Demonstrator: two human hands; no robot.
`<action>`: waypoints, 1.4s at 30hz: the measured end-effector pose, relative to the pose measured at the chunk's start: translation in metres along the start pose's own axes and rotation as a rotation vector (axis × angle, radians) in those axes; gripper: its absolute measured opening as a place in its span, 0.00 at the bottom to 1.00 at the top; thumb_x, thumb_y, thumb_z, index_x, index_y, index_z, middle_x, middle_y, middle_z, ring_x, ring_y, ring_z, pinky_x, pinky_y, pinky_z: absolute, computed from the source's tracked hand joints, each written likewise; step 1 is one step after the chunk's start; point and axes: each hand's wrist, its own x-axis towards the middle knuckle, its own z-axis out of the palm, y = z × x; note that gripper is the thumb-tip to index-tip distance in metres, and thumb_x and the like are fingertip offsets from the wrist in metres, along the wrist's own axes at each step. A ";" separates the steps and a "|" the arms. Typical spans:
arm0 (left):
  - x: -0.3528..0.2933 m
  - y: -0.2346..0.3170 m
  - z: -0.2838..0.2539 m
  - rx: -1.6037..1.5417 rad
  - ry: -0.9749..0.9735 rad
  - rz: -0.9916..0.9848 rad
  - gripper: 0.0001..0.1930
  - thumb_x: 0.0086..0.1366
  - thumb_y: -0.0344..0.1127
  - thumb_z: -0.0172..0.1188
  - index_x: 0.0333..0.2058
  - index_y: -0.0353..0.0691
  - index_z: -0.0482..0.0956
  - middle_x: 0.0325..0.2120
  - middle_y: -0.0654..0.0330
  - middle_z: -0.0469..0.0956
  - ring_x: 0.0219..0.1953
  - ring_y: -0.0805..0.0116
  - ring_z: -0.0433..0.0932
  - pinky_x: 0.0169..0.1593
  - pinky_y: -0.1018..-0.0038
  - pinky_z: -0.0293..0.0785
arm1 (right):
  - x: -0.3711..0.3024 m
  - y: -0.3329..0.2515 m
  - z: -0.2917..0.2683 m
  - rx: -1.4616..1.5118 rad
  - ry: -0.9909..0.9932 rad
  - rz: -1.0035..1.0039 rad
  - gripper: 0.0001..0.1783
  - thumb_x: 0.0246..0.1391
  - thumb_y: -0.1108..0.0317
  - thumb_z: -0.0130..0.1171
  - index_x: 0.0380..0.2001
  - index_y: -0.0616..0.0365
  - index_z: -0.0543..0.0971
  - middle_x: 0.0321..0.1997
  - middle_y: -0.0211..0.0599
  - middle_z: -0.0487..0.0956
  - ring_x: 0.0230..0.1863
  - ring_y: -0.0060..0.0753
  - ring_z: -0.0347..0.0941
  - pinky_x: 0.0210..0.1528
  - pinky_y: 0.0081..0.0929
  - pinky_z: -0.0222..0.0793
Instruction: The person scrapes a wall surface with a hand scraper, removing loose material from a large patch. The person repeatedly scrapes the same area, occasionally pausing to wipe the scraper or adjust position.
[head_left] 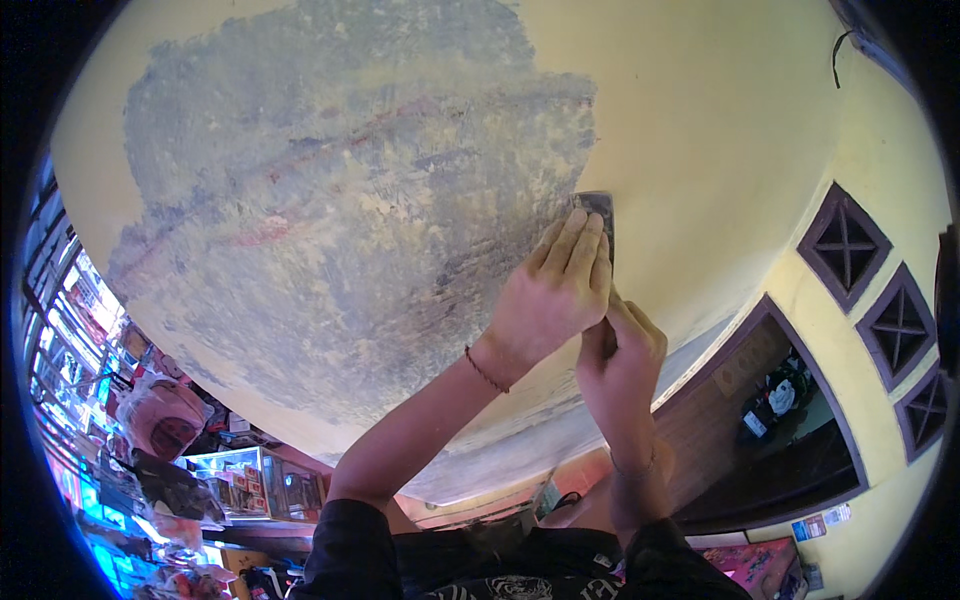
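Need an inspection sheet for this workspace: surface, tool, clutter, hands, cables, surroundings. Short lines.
Surface: cream painted wall with a large, blotchy blue-grey patch and reddish streaks in it.
Job's things: dark, flat, straight-edged tool at the patch's right edge; material unclear.
Clutter: lower left, pink rounded item in clear plastic; glass-sided display case with small packages inside.
Hands: left hand, fingers extended over the tool; right hand curled just below, its grip partly hidden.
Cables: short black strand, upper right; cable or not, can't tell.
Surroundings: dark-brown-framed doorway and diamond-shaped vents with crossed bars, right.
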 end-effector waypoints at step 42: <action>0.004 -0.001 -0.006 -0.125 0.041 -0.120 0.17 0.60 0.27 0.63 0.49 0.34 0.83 0.57 0.55 0.80 0.59 0.58 0.80 0.57 0.68 0.82 | 0.020 -0.005 0.007 -0.046 0.201 -0.164 0.25 0.56 0.83 0.58 0.58 0.60 0.80 0.21 0.39 0.70 0.19 0.33 0.68 0.23 0.31 0.61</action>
